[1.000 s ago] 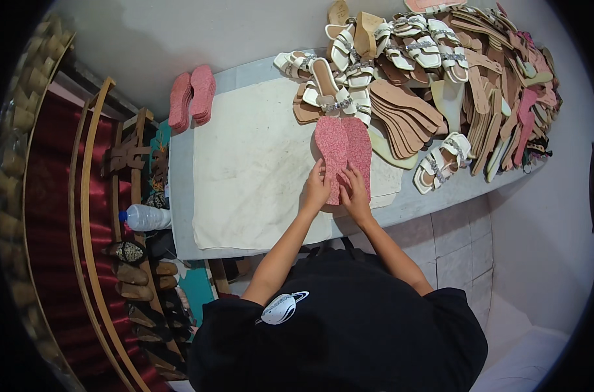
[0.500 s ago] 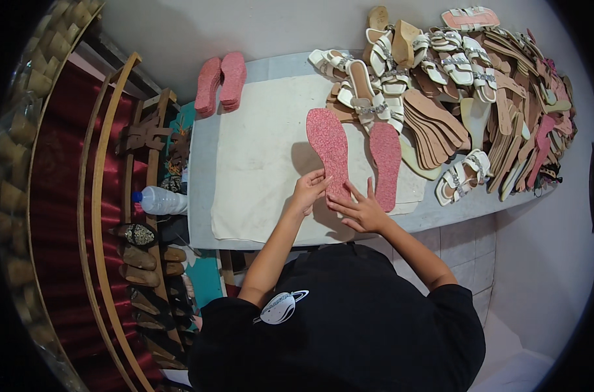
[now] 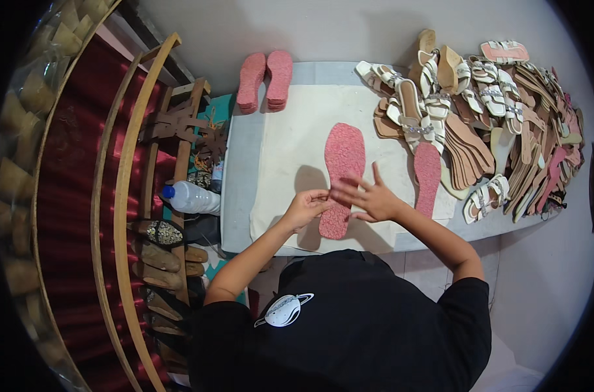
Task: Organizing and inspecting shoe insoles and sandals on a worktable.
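Note:
A long pink glittery insole (image 3: 342, 163) lies flat on the white sheet (image 3: 290, 150) that covers the table. My left hand (image 3: 305, 208) is curled at the insole's lower left edge, with its fingertips pinching that edge. My right hand (image 3: 370, 196) is spread open over the insole's lower half, fingers apart and holding nothing. A second pink insole (image 3: 427, 175) lies to the right, partly on the sheet and apart from both hands.
A stacked pair of pink soles (image 3: 265, 80) sits at the table's far left corner. White strappy sandals (image 3: 427, 91) and tan soles (image 3: 473, 153) crowd the right side. A plastic bottle (image 3: 191, 198) and wooden heels (image 3: 160, 251) lie left of the table.
The two insoles, held together a second ago, now lie apart on the sheet. My right hand has let go and opened; my left hand stays at the nearer insole's edge.

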### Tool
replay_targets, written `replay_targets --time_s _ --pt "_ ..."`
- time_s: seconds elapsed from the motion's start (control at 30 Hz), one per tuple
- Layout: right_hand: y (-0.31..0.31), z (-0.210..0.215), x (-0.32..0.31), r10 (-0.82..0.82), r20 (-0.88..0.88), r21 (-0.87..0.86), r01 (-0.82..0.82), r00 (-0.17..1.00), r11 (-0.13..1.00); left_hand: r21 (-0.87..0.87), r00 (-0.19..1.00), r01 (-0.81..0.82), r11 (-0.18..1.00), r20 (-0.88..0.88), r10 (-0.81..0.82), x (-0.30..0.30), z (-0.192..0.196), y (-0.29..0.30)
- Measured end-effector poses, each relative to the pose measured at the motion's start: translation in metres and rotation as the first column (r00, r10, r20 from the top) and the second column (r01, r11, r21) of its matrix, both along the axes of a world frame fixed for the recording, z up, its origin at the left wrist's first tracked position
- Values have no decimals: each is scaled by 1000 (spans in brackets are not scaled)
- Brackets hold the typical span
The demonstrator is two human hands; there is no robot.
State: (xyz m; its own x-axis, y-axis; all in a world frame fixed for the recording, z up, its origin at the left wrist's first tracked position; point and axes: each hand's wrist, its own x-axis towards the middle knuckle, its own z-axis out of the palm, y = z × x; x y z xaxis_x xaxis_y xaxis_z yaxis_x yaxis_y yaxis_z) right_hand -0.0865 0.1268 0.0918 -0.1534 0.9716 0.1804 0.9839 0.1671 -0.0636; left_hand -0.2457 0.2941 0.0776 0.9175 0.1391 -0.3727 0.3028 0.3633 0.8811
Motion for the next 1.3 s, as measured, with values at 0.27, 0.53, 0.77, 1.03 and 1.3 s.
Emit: replay_targets --time_s 0.27,0.53,0.77,1.03,1.3 --pt "87 11 15 282 41 -51 -280 959 959 3 982 -81 997 172 79 -15 -12 57" --pt "174 24 34 414 71 19 -416 907 909 127 972 -170 977 186 145 -15 8 118" --pt "237 4 71 204 16 -7 -204 979 979 201 970 -229 952 128 206 -17 -19 143" --pt "284 -35 83 -329 -697 153 581 637 799 96 901 -414 905 184 393 32 -44 167" --pt "267 -72 14 -79 -982 63 690 172 721 76 851 -481 873 278 445 106 -28 217"
